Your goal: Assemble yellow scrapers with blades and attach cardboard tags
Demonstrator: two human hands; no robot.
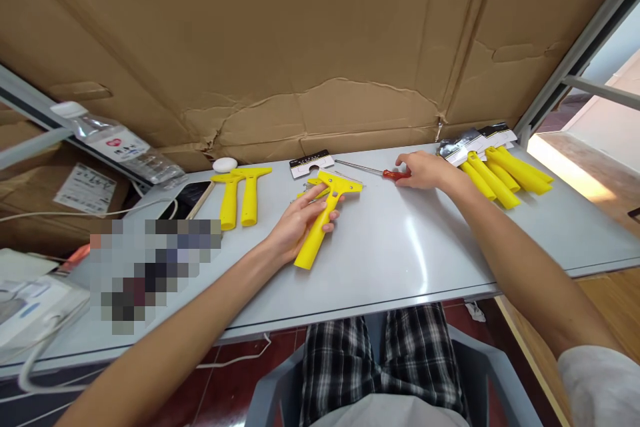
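Step in hand: seemingly the handling of the screwdriver beside a held yellow scraper; whether the screwdriver is being taken up or laid down, I cannot tell.
Next move: using the screwdriver on the scraper would call for a firm hold on its handle, the tip turned toward the scraper's head and the scraper kept steady.
Left hand: the left hand reaches forward from the lower left, its grip pinching the scraper's handle just below the head, fingers wrapped around it.
Right hand: the right hand reaches in from the right, wrist bent inward, its grip pinching the end of the screwdriver's red handle.
Scraper: tilted, head away from the person, above the near middle of the tabletop.
Screwdriver: near the back, shaft pointing left toward a printed card.
Other scrapers: a pair lies left of the left hand; yellow handles lie grouped beyond the right hand.
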